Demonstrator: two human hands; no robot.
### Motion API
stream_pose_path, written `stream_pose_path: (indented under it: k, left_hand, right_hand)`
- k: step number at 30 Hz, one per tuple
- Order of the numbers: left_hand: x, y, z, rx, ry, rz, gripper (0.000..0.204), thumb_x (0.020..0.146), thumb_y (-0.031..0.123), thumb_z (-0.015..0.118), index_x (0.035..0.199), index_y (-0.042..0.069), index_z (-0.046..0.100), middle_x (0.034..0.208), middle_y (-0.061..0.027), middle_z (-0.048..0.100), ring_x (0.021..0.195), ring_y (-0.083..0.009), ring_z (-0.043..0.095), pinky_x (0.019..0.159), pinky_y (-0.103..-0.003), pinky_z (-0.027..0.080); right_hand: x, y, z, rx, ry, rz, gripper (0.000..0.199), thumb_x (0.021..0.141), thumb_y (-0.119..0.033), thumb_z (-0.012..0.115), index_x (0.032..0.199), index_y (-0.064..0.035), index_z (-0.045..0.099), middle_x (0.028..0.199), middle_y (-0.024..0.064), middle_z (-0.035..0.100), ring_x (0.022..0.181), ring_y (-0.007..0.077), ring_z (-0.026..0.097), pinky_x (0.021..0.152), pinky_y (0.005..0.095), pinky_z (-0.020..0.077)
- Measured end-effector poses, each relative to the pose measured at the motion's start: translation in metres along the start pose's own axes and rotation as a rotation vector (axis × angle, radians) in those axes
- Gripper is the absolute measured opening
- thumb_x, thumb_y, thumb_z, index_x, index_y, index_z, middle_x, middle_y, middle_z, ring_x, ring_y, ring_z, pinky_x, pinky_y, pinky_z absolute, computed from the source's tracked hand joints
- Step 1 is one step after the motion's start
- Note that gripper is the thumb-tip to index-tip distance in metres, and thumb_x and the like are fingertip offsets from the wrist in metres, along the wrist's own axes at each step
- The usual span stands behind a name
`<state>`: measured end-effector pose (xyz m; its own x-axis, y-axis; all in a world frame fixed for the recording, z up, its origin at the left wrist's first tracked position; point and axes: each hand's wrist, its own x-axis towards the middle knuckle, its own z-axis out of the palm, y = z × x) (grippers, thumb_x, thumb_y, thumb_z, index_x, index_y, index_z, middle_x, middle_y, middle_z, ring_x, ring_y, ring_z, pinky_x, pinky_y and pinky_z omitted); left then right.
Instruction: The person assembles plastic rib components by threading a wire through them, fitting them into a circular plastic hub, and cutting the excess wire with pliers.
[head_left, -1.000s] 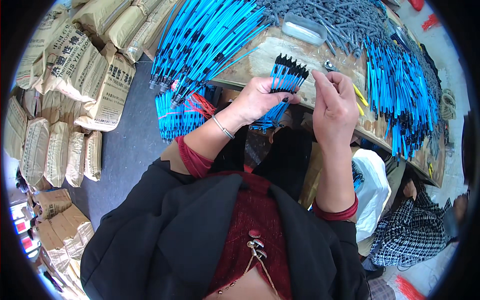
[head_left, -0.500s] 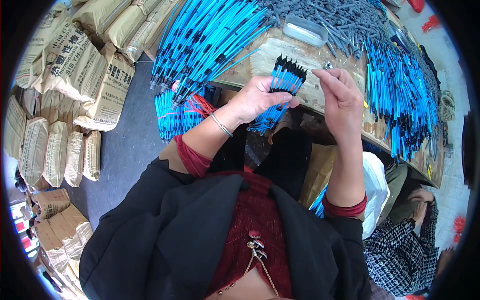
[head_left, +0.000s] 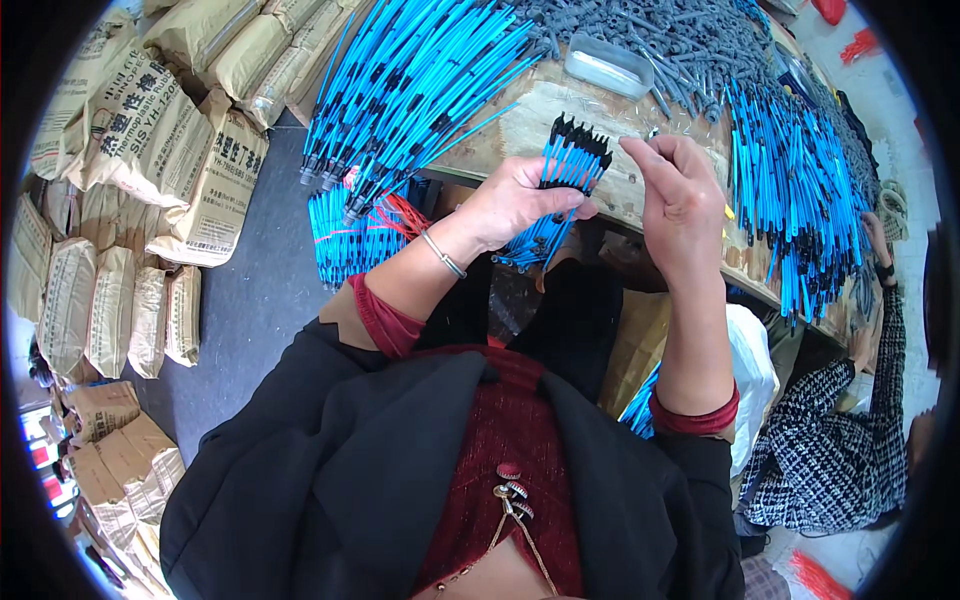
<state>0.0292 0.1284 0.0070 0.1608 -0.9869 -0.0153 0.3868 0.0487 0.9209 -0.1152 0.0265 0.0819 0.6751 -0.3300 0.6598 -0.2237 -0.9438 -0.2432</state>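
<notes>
bundle: your left hand [head_left: 515, 200] is wrapped around a bunch of blue pens [head_left: 562, 190] with black tips, fingers curled shut on the middle of the bunch.
axis: long axis of the bunch runs from about 7 o'clock to 1 o'clock; black tips fan out at the 1 o'clock end, blue tails stick out below your fist at 7 o'clock.
right hand: your right hand [head_left: 680, 195] sits just beside the tips, at 3 o'clock from the bunch; thumb and forefinger pressed together on a small silvery part [head_left: 652, 131]. Too small to tell what it is.
key relation: tips lie at 9 o'clock from your right fingertips, close but apart. Right hand is the nearer one to the tip end; left only holds the bunch steady.
desk: wooden desk [head_left: 530, 115] lies behind both hands at 12 o'clock, both hands raised in front of its near edge.
piles: loose blue pens [head_left: 420, 80] heaped at 11 o'clock, another heap [head_left: 800, 190] at 2 o'clock, grey parts [head_left: 670, 35] at 12 o'clock with a clear tray [head_left: 608, 65] among them.
floor: paper sacks [head_left: 150, 140] stacked at 9 o'clock.
other person: a checked sleeve [head_left: 850, 440] at 4 o'clock, not yours.
</notes>
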Motion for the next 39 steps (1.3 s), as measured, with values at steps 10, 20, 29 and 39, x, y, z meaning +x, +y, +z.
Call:
stream_pose_path:
  k: [10,20,29,39]
  left_hand:
    - [0.002,-0.002,-0.003,-0.042,-0.025,-0.032,0.022,0.082,0.007,0.060,0.105,0.003,0.059,0.090,-0.0115,0.065,0.084,-0.0197,0.063,0.073,-0.031,0.050]
    - [0.004,0.001,-0.002,-0.114,-0.032,-0.073,0.022,0.084,0.002,0.056,0.106,0.001,0.056,0.093,-0.0126,0.063,0.085,-0.0215,0.063,0.077,-0.034,0.053]
    - [0.004,0.001,-0.004,-0.150,-0.045,-0.101,0.022,0.085,0.003,0.055,0.107,0.000,0.055,0.094,-0.0132,0.062,0.086,-0.0226,0.063,0.079,-0.035,0.053]
    - [0.004,0.003,-0.003,-0.164,-0.067,-0.093,0.021,0.086,0.001,0.053,0.107,-0.001,0.055,0.097,-0.0099,0.061,0.089,-0.0218,0.062,0.080,-0.037,0.052]
  right_hand:
    - [-0.007,0.004,0.012,0.411,0.002,0.234,0.019,0.081,0.003,0.055,0.097,-0.0040,0.064,0.076,0.0059,0.054,0.070,0.0142,0.051,0.062,0.0234,0.0401]
    - [-0.003,0.000,0.012,0.290,0.031,0.216,0.019,0.078,0.002,0.056,0.093,-0.0058,0.065,0.075,0.0096,0.056,0.068,0.0226,0.056,0.062,0.0297,0.0439]
    - [-0.001,0.004,0.016,0.153,0.056,0.065,0.023,0.075,0.005,0.056,0.093,-0.0058,0.064,0.079,0.0106,0.057,0.073,0.0259,0.057,0.064,0.0336,0.0459]
    - [-0.002,0.003,0.020,0.141,0.088,0.030,0.016,0.080,0.002,0.056,0.094,-0.0025,0.062,0.079,0.0098,0.057,0.067,0.0220,0.056,0.060,0.0289,0.0444]
